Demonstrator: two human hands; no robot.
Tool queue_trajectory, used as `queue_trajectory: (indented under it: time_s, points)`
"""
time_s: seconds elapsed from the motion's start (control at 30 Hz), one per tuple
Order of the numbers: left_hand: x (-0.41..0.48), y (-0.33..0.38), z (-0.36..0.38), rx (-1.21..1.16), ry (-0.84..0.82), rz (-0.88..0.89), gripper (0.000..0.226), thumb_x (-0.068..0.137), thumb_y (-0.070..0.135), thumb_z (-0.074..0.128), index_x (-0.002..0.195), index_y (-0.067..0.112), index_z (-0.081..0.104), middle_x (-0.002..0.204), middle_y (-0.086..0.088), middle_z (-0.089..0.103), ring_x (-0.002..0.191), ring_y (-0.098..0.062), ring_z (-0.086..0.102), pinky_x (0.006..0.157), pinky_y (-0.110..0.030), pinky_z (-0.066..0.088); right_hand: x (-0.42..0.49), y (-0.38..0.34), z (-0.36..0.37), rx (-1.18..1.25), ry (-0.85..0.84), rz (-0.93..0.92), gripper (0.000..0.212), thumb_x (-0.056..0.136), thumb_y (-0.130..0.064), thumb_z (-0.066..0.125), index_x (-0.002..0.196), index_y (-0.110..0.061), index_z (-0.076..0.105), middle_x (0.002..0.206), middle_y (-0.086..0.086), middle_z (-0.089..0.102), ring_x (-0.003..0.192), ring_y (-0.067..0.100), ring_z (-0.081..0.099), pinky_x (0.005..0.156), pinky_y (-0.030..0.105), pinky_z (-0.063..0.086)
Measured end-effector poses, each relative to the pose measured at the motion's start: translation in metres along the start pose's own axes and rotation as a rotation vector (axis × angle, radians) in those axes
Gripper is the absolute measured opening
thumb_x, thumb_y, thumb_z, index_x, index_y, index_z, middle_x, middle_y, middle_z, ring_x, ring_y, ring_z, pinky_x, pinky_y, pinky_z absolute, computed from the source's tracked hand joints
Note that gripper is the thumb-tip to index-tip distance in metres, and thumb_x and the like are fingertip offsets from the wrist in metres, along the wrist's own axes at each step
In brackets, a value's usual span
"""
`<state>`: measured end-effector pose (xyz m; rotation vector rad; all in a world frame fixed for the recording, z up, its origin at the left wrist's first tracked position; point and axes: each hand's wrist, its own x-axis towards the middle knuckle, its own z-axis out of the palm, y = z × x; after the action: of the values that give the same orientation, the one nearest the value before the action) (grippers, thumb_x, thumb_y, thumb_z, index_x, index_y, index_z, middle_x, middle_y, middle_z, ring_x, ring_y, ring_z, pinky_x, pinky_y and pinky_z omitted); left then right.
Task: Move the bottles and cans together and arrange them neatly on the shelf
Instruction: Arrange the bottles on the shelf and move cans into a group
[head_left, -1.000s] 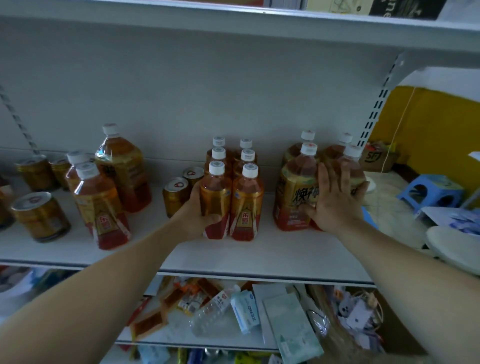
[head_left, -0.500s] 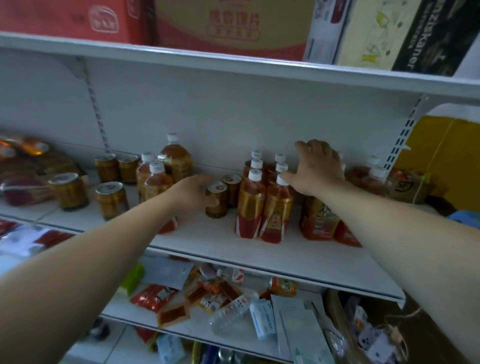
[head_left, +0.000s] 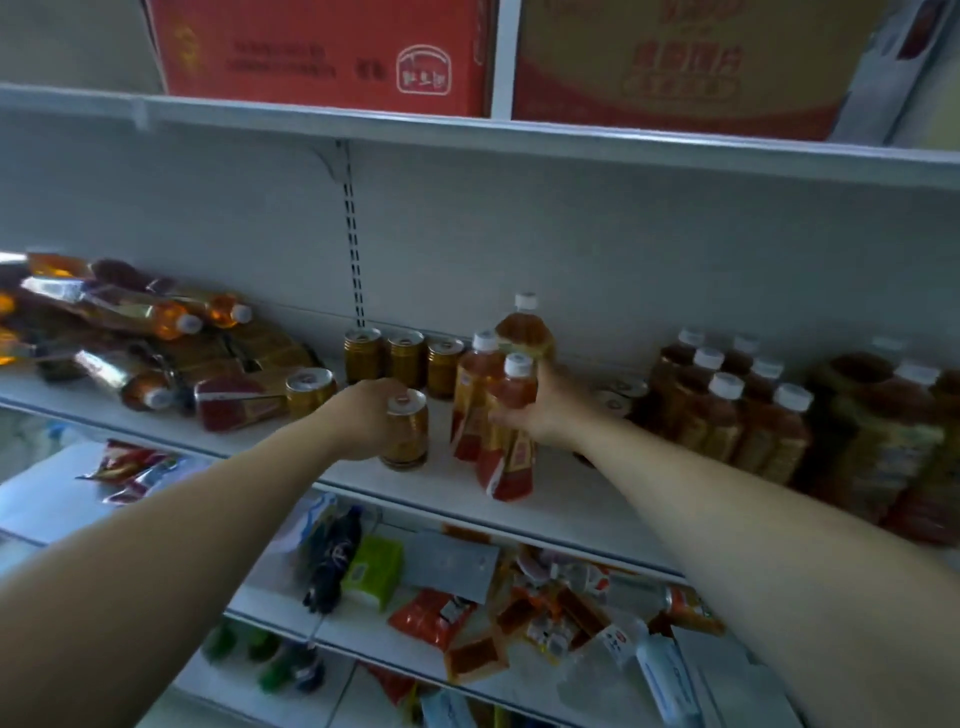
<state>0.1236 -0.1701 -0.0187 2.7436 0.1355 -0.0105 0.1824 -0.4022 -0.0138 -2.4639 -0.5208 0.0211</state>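
My left hand (head_left: 363, 418) is wrapped around a gold can (head_left: 407, 431) standing near the front of the white shelf (head_left: 571, 512). My right hand (head_left: 550, 410) grips a small tea bottle (head_left: 511, 431) with a white cap and red label, which tilts forward. A second small bottle (head_left: 475, 389) and a taller one (head_left: 524, 332) stand just behind it. Three gold cans (head_left: 402, 358) line the back wall, and another can (head_left: 310, 392) stands to the left. A neat block of small bottles (head_left: 737, 410) and larger bottles (head_left: 893, 431) fills the right.
Bottles lying on their sides (head_left: 156, 332) are heaped at the shelf's left end. Red and brown cartons (head_left: 332, 52) sit on the shelf above. The lower shelf (head_left: 467, 597) holds loose packets, a green pack and small bottles. Another can (head_left: 618, 395) stands behind my right wrist.
The view swung left. My left hand moved from the small bottles to the gold can. My right hand left the large bottles on the right and took hold of a small bottle.
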Motion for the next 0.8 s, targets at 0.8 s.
queue_trajectory:
  time_s: [0.8]
  points:
    - [0.063,0.05,0.041,-0.513,-0.104,0.338,0.075,0.068,0.028,0.079,0.126,0.031,0.031,0.096,0.018,0.057,0.088,-0.008,0.057,0.063,-0.022,0.044,-0.05,0.032,0.019,0.191,0.272,0.316,0.062,0.057,-0.045,0.069,0.112,-0.037,0.041,0.104,-0.01,0.055,0.093,0.012,0.059,0.077,0.035,0.048]
